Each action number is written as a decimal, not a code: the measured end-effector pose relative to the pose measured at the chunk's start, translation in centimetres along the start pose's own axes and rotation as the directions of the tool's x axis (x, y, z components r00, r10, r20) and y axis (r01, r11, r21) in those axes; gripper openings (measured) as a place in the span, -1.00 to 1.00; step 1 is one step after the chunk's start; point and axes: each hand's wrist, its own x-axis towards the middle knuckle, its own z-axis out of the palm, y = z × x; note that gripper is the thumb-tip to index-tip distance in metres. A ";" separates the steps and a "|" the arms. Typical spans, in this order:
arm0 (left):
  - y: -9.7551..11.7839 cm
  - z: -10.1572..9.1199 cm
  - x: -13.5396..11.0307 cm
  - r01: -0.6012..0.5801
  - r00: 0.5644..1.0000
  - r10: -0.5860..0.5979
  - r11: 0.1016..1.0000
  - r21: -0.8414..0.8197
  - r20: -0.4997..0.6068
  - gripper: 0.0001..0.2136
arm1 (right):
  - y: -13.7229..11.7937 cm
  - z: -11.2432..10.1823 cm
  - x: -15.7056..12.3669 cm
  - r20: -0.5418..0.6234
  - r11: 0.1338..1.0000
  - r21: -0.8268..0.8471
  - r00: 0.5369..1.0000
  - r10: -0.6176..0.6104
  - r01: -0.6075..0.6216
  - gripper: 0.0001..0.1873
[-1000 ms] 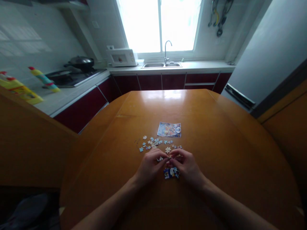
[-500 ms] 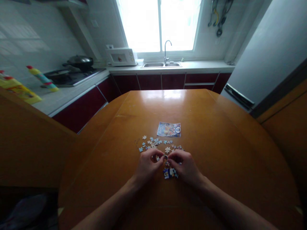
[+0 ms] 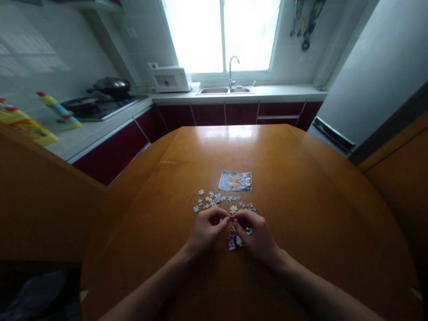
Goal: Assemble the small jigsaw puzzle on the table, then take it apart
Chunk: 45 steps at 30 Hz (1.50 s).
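Observation:
My left hand (image 3: 209, 227) and my right hand (image 3: 256, 229) meet fingertip to fingertip over the table, each closed in a pinch. Between them is a small dark puzzle piece (image 3: 231, 218), mostly covered by the fingers. Just below lies a joined blue-and-white section of puzzle (image 3: 235, 242), its right end hidden under my right hand. Loose puzzle pieces (image 3: 214, 199) are scattered beyond my left hand, and more pieces (image 3: 247, 206) lie past my right fingers. Farther off rests a colourful picture sheet (image 3: 235, 181), flat on the wood.
The oval wooden table (image 3: 301, 191) fills the foreground. Beyond it are a sink (image 3: 214, 91), a white microwave (image 3: 170, 79) and a stove with a lidded pan (image 3: 113, 84). Yellow bottles (image 3: 30, 127) stand on the left counter, and a fridge (image 3: 371, 76) is at the right.
My right hand has shifted slightly left and turned, covering more of the joined section's right end. My left hand stays nearly in place, still pinching at the same spot.

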 end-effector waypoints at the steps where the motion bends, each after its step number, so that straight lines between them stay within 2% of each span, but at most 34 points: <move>1: 0.0 -0.1 0.1 0.009 1.000 -0.008 0.999 -0.049 0.013 -0.83 | 0.2 -0.1 0.0 -0.027 0.997 0.060 0.998 0.055 -0.053 -0.93; 4: 0.0 -0.5 0.4 0.048 0.997 -0.037 0.983 -0.176 0.061 -0.79 | 0.6 -0.2 0.2 -0.033 0.961 0.221 0.984 0.175 -0.164 -0.92; 8: -0.1 -0.8 0.5 0.138 0.986 -0.104 0.948 -0.288 0.130 -0.76 | 0.2 -0.4 0.4 0.029 0.890 0.384 0.967 0.254 -0.246 -0.89; 11: -0.1 -0.8 0.5 0.166 0.983 -0.131 0.935 -0.314 0.129 -0.74 | -0.2 -0.4 0.4 0.019 0.879 0.408 0.965 0.261 -0.246 -0.88; 14: -0.3 -0.8 0.6 0.138 0.989 -0.122 0.958 -0.250 0.078 -0.74 | 0.0 -0.6 0.5 -0.006 0.898 0.377 0.969 0.248 -0.227 -0.88; 16: -0.6 -0.8 0.7 0.070 0.997 -0.071 0.992 -0.107 -0.007 -0.78 | 0.5 -1.0 0.7 -0.058 0.931 0.301 0.970 0.235 -0.207 -0.88; 18: -1.2 -1.0 0.9 -0.028 0.996 0.036 0.995 0.096 -0.085 -0.86 | 1.3 -1.7 1.0 -0.112 0.970 0.158 0.973 0.201 -0.183 -0.89; 21: -2.2 -1.4 1.2 -0.175 0.979 0.199 0.933 0.315 -0.047 -0.92 | 2.2 -2.6 1.5 -0.044 0.988 -0.068 0.990 0.136 -0.139 -0.87; 24: -2.8 -1.7 1.5 -0.244 0.961 0.275 0.873 0.422 -0.013 -0.90 | 2.3 -3.4 1.8 0.047 0.961 -0.251 0.990 0.135 -0.119 -0.82; 27: -2.7 -1.8 1.5 -0.269 0.935 0.346 0.830 0.489 -0.074 -0.84 | 1.4 -4.4 1.7 0.026 0.891 -0.436 0.988 0.154 -0.128 -0.81; 29: -2.1 -1.7 1.2 -0.309 0.913 0.398 0.811 0.497 -0.082 -0.84 | 0.5 -5.2 1.3 0.066 0.843 -0.526 0.983 0.170 -0.111 -0.85; 31: -1.4 -1.4 0.8 -0.369 0.899 0.437 0.797 0.478 -0.035 -0.88 | -0.2 -5.9 0.9 0.197 0.818 -0.572 0.957 0.212 -0.063 -0.90; 34: -0.5 -0.7 0.0 -0.433 0.894 0.439 0.793 0.429 0.092 -0.91 | -0.9 -6.3 0.2 0.341 0.791 -0.612 0.900 0.270 -0.005 -0.70; 39: -0.3 -0.2 -0.4 -0.469 0.883 0.426 0.805 0.363 0.196 -0.92 | -1.0 -5.8 -0.1 0.370 0.775 -0.632 0.890 0.267 0.030 -0.68; 42: -0.3 -0.3 -0.4 -0.466 0.882 0.394 0.816 0.343 0.261 -0.92 | -0.9 -5.7 -0.2 0.378 0.808 -0.589 0.894 0.241 0.031 -0.69; 45: -0.1 -0.3 -0.5 -0.475 0.859 0.340 0.809 0.347 0.384 -0.79 | -0.8 -5.5 -0.2 0.367 0.850 -0.526 0.895 0.251 -0.023 -0.77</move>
